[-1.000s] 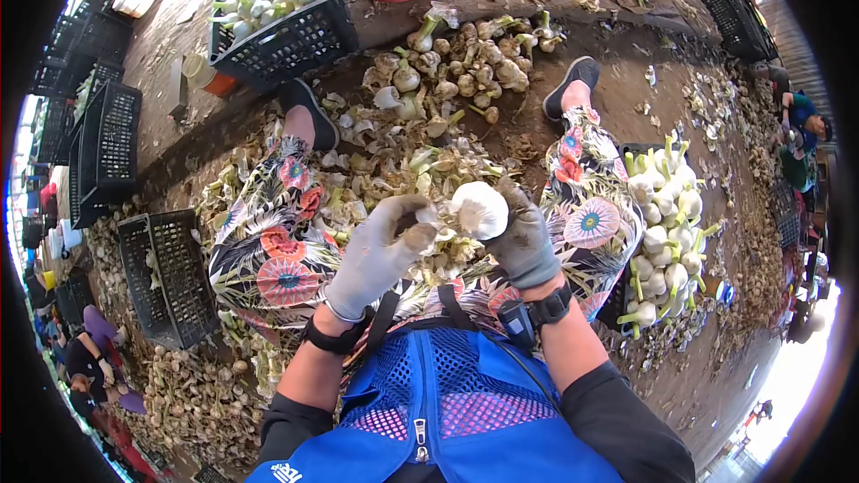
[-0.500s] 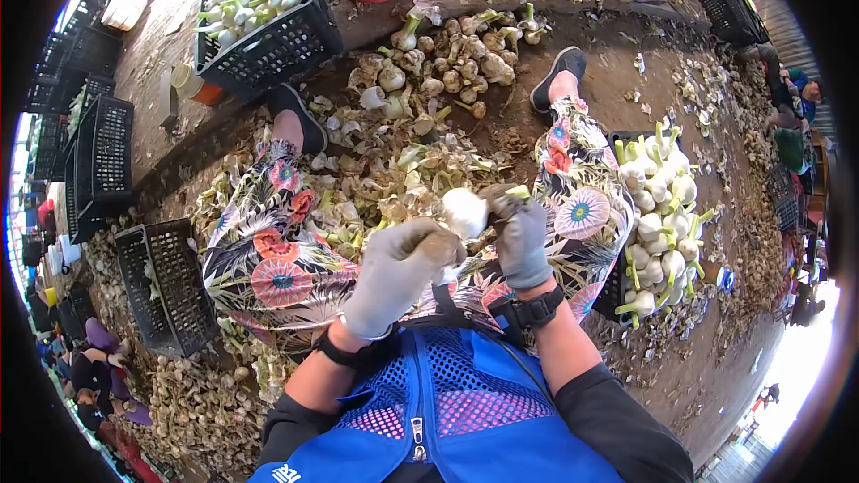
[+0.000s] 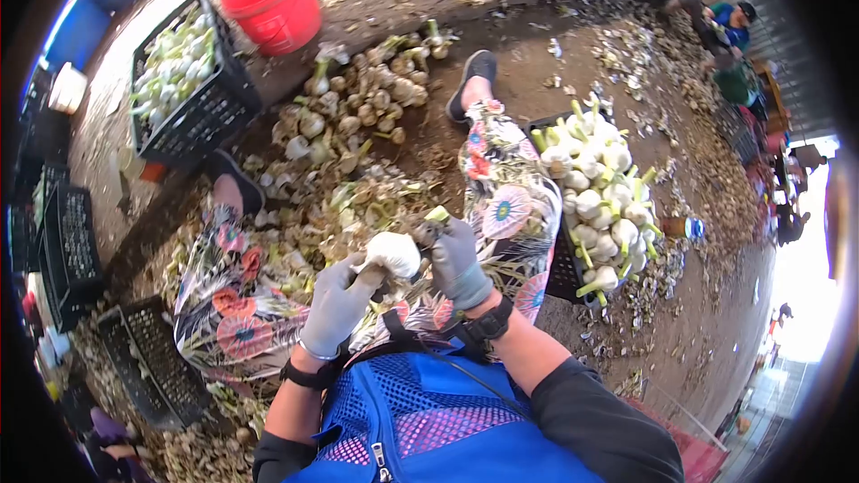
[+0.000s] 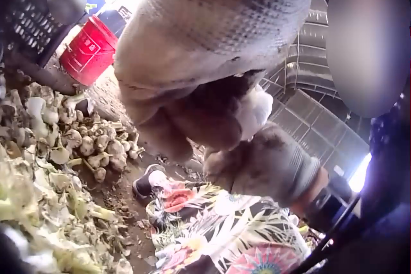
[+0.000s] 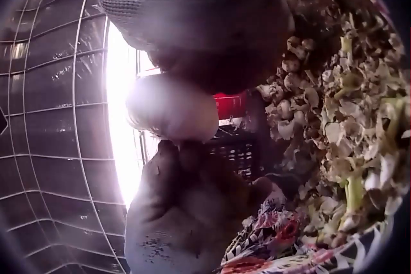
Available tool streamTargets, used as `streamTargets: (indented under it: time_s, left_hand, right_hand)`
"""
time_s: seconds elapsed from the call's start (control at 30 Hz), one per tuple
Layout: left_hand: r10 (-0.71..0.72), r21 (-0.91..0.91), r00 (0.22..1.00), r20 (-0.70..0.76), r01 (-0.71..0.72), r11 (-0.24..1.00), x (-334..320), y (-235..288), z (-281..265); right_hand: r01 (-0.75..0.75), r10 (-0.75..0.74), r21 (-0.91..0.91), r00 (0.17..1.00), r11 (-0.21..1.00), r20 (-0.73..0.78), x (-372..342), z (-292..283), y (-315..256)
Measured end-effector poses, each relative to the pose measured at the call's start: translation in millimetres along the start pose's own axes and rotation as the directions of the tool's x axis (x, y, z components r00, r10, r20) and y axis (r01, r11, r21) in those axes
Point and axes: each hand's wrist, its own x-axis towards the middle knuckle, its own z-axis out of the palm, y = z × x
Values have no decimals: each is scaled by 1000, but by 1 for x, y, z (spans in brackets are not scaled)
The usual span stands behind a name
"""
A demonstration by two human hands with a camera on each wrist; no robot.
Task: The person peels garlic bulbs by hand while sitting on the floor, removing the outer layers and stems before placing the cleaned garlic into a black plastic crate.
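A white garlic bulb (image 3: 395, 254) is held between two gloved hands above the lap in the head view. The left hand (image 3: 338, 302) has its thumb and fingers against the bulb's near left side. The right hand (image 3: 458, 261) grips it from the right, a short green stem end (image 3: 437, 214) showing above its fingers. In the left wrist view the left glove (image 4: 205, 43) covers most of the bulb (image 4: 255, 112), with the right glove (image 4: 263, 161) beyond. The right wrist view shows the bulb (image 5: 173, 108) between the right glove (image 5: 199, 23) and the left glove (image 5: 186, 216).
A crate (image 3: 208, 116) of garlic and a red bucket (image 3: 288, 25) stand at the upper left. Another crate (image 3: 565, 270) heaped with white bulbs is beside the right leg. Untrimmed bulbs (image 3: 380, 89) and peelings (image 3: 309, 206) lie between the feet. People sit at the far right.
The head view has turned, so the scene shifts left and the bucket shows more fully. The left hand, apart from the bulb half a second ago, now touches it.
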Motion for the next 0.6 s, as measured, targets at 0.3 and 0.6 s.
streamTargets:
  time_s: [0.3, 0.6]
  left_hand:
    - [58, -305, 998, 1, -55, 951, 1, 32, 31]
    - [-33, -297, 971, -236, -40, 954, 11, 1, 3]
  right_hand:
    - [616, -634, -565, 747, 549, 198, -12, -20, -78]
    - [60, -921, -998, 387, -17, 39, -1, -219, -198]
